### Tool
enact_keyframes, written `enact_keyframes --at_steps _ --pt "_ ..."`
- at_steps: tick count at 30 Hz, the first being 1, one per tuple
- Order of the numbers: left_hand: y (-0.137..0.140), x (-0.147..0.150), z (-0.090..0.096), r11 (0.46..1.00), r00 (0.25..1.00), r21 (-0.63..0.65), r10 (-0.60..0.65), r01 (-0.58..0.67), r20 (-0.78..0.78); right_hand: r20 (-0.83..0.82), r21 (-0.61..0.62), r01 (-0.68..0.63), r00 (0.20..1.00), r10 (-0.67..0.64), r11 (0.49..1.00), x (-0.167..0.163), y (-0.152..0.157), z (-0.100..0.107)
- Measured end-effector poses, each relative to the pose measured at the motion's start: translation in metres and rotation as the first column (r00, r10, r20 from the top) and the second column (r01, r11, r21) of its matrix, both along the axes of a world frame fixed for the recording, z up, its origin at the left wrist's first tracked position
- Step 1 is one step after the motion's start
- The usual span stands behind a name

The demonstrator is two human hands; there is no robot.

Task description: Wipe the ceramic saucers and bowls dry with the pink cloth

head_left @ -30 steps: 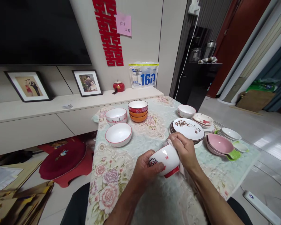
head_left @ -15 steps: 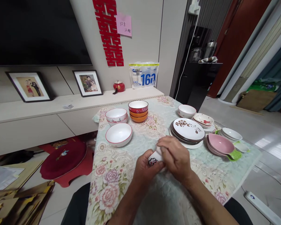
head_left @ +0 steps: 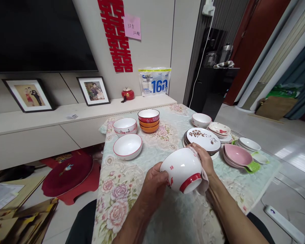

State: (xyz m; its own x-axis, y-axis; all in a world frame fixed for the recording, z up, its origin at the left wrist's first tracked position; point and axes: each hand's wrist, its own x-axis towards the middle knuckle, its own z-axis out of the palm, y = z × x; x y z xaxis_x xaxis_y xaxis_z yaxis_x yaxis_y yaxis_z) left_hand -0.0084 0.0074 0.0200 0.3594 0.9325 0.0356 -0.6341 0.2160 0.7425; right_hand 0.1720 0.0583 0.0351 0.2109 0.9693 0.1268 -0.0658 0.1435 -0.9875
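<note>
A white bowl [head_left: 181, 166] with a red foot ring and small red markings is tilted on its side between my hands, above the front of the table. My left hand [head_left: 155, 181] is closed on its left edge, thumb on the outer wall. My right hand [head_left: 202, 159] is closed on a pale pinkish cloth [head_left: 204, 181] pressed against the bowl's right side. The bowl's inside is turned away from view. Just behind my right hand is a stack of white plates [head_left: 203, 138] with a brown flower pattern.
To the left stand a red-rimmed white bowl [head_left: 127, 146], stacked white bowls [head_left: 125, 126] and a red-and-orange bowl stack [head_left: 148, 120]. On the right are pink leaf-shaped dishes [head_left: 237, 155], small white bowls [head_left: 249, 143] and another bowl [head_left: 201, 119]. A flowered cloth covers the table [head_left: 122, 210].
The bowl has turned so its outer wall and red foot show; before, my hands mostly covered it. My right hand has shifted to the bowl's right side, and the cloth shows more.
</note>
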Motion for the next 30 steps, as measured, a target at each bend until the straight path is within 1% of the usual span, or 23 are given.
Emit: enact_keyframes --at_steps 3,5,8,11,13,16,19,20,21,22,23,24,26,28,30 --pt "0.002 -0.002 -0.004 1.000 0.995 0.015 -0.025 0.027 -0.100 -0.026 -0.051 -0.107 0.994 0.106 0.993 0.004 -0.003 0.006" --pt "0.003 -0.003 -0.006 0.999 0.986 -0.001 -0.038 0.038 -0.162 0.021 -0.043 -0.125 0.992 0.126 0.991 0.005 -0.005 0.009" --pt "0.003 -0.004 -0.007 0.999 0.981 -0.008 -0.038 0.037 -0.191 0.151 0.025 -0.093 0.985 0.089 0.995 0.002 -0.008 0.009" --pt "0.002 -0.004 -0.009 1.000 0.972 0.010 0.008 -0.006 -0.236 0.357 0.160 -0.073 0.934 0.011 0.984 -0.009 -0.015 0.009" --pt "0.002 -0.003 -0.011 0.999 0.956 0.036 0.047 -0.038 -0.290 0.497 0.301 -0.081 0.864 -0.083 0.950 -0.021 -0.022 0.009" --pt "0.003 0.002 -0.012 0.994 0.930 0.068 0.105 -0.087 -0.352 0.642 0.497 -0.168 0.732 -0.230 0.851 -0.041 -0.035 0.011" --pt "0.004 0.006 -0.010 0.980 0.914 0.138 0.185 -0.144 -0.360 0.723 0.579 -0.305 0.621 -0.303 0.757 -0.051 -0.042 0.013" --pt "0.004 0.007 -0.009 0.976 0.911 0.158 0.199 -0.151 -0.361 0.735 0.586 -0.343 0.607 -0.303 0.734 -0.051 -0.042 0.013" --pt "0.004 0.007 -0.008 0.976 0.912 0.160 0.194 -0.145 -0.361 0.736 0.589 -0.366 0.612 -0.291 0.720 -0.048 -0.041 0.014" --pt "0.003 0.006 -0.007 0.981 0.917 0.144 0.176 -0.132 -0.359 0.726 0.589 -0.372 0.634 -0.267 0.718 -0.044 -0.039 0.014" --pt "0.002 0.005 -0.007 0.986 0.925 0.116 0.151 -0.118 -0.348 0.706 0.584 -0.361 0.669 -0.234 0.727 -0.039 -0.036 0.014" --pt "0.001 0.004 -0.008 0.991 0.938 0.085 0.127 -0.105 -0.323 0.673 0.572 -0.332 0.713 -0.198 0.750 -0.034 -0.033 0.013" --pt "0.000 0.002 -0.010 0.996 0.965 0.036 0.091 -0.085 -0.245 0.567 0.514 -0.223 0.813 -0.133 0.828 -0.024 -0.026 0.010" --pt "-0.001 0.001 -0.012 0.997 0.984 0.007 0.083 -0.083 -0.159 0.419 0.403 -0.094 0.903 -0.092 0.910 -0.016 -0.020 0.005" --pt "0.000 0.001 -0.011 0.996 0.993 -0.023 0.086 -0.088 -0.083 0.251 0.258 0.000 0.966 -0.067 0.966 -0.013 -0.015 -0.001"
